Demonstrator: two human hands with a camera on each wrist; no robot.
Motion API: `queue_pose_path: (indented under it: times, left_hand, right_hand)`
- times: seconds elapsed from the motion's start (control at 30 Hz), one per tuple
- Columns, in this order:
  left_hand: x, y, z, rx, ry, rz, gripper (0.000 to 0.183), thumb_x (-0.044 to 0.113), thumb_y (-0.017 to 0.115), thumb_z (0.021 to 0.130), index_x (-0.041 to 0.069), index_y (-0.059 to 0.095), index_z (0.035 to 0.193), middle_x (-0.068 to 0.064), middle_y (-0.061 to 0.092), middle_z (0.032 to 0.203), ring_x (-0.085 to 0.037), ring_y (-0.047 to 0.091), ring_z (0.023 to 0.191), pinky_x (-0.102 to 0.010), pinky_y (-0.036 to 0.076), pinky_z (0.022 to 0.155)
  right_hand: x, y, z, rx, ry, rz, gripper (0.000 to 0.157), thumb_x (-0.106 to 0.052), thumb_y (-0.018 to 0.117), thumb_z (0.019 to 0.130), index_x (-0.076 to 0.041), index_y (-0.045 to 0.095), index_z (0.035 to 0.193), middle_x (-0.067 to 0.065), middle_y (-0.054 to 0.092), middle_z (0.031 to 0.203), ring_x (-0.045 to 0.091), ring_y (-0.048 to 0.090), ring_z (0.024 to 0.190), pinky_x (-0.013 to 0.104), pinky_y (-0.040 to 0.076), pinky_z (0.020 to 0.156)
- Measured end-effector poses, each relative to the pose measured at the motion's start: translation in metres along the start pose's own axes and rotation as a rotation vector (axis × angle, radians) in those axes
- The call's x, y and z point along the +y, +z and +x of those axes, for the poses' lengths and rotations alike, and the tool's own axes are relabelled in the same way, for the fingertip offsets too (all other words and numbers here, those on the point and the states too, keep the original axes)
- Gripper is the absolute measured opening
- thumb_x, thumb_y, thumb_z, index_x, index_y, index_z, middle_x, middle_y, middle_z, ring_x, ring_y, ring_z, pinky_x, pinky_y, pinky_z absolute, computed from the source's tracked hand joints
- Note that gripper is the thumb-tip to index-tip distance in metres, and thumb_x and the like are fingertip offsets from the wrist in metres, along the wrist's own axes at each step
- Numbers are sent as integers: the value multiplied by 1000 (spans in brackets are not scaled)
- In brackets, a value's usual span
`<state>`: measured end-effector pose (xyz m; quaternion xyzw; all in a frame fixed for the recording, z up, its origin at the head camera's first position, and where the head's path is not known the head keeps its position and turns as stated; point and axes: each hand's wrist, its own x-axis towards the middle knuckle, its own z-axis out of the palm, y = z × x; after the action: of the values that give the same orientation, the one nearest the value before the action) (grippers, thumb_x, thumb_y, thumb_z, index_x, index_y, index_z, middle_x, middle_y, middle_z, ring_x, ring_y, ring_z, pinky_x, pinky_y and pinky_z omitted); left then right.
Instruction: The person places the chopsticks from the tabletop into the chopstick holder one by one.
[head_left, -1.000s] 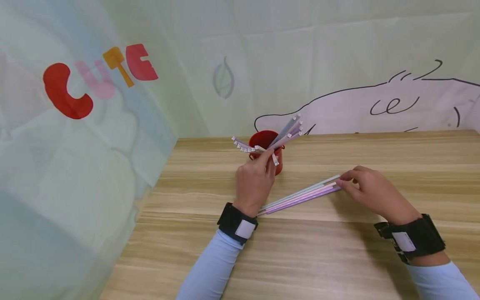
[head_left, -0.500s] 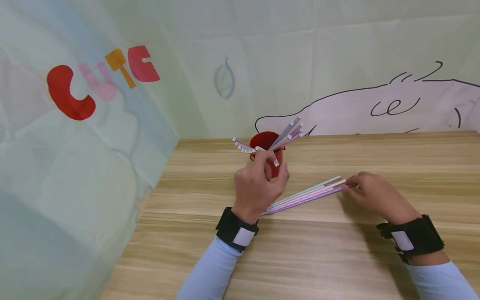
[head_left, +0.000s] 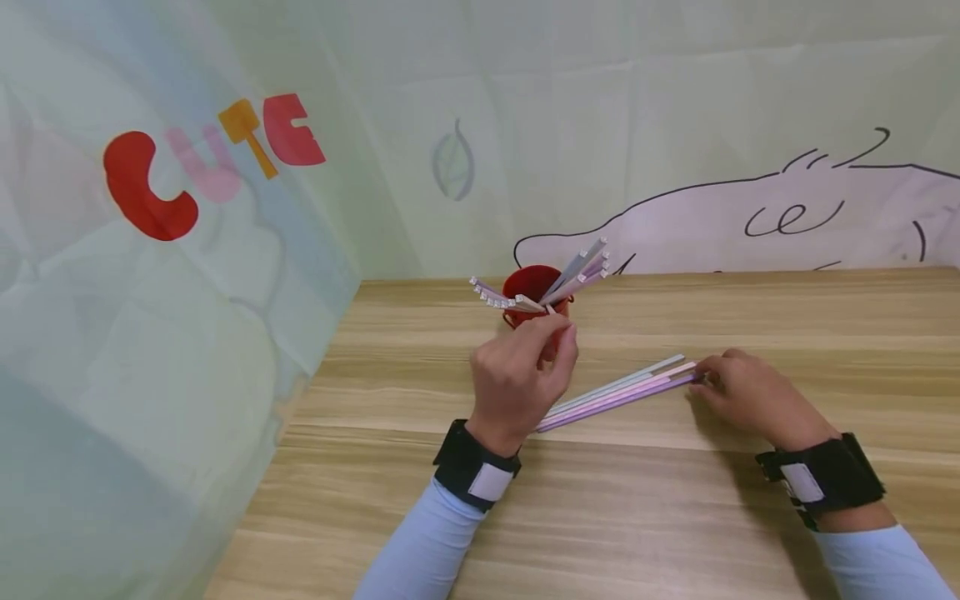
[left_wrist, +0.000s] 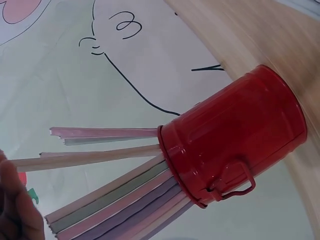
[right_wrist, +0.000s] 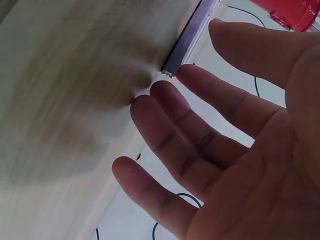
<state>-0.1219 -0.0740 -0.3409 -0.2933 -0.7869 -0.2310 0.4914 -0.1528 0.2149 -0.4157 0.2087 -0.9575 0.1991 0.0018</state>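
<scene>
My left hand (head_left: 521,371) is just in front of a red bucket (head_left: 528,283), pinching one thin stick between thumb and index finger. In the left wrist view this pale beige stick (left_wrist: 90,158) leans out over the bucket's rim, its outer end at the fingertips. Several other pastel sticks (left_wrist: 115,200) fan out of the bucket on either side. My right hand (head_left: 750,396) is low over the table at the right ends of several loose sticks (head_left: 622,392). Its fingers are loosely bent, the index fingertip at the end of a purple stick (right_wrist: 185,42), the thumb apart.
The wood-grain table (head_left: 637,517) meets a printed cloth backdrop (head_left: 375,125) behind the bucket. Another cloth hangs along the table's left side, with colourful letters (head_left: 153,196) on it. A small wire handle (left_wrist: 240,182) sticks out from the bucket's side.
My left thumb and index finger spread at the bucket's front, then came together on a stick. My right hand moved slightly right and nearer to me, off the pale blue stick's end.
</scene>
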Motion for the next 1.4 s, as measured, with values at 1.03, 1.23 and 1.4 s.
queue_pose_path:
  times: [1.03, 1.23, 1.4]
  left_hand:
    - [-1, 4, -6, -121, -64, 3, 21, 19, 57, 86, 7, 67, 100, -1, 66, 73, -6, 51, 54, -15, 42, 45]
    - [0, 6, -9, -163, -51, -3, 22, 22, 58, 86, 7, 66, 100, 0, 66, 73, -7, 51, 54, -15, 43, 47]
    - [1, 9, -10, -215, -45, 17, 22, 24, 57, 86, 9, 66, 101, 3, 60, 66, -5, 43, 50, -15, 33, 40]
  right_hand:
    - [5, 0, -1, -97, -18, 42, 7, -8, 70, 78, -8, 65, 83, 2, 61, 74, 16, 51, 65, 37, 48, 57]
    - [4, -1, -2, -111, -52, 62, 8, -11, 71, 78, -12, 64, 80, -3, 56, 68, 13, 45, 61, 32, 41, 53]
    - [4, -3, -4, -112, -58, 89, 7, -11, 70, 79, -12, 64, 79, -4, 55, 68, 13, 45, 61, 32, 41, 53]
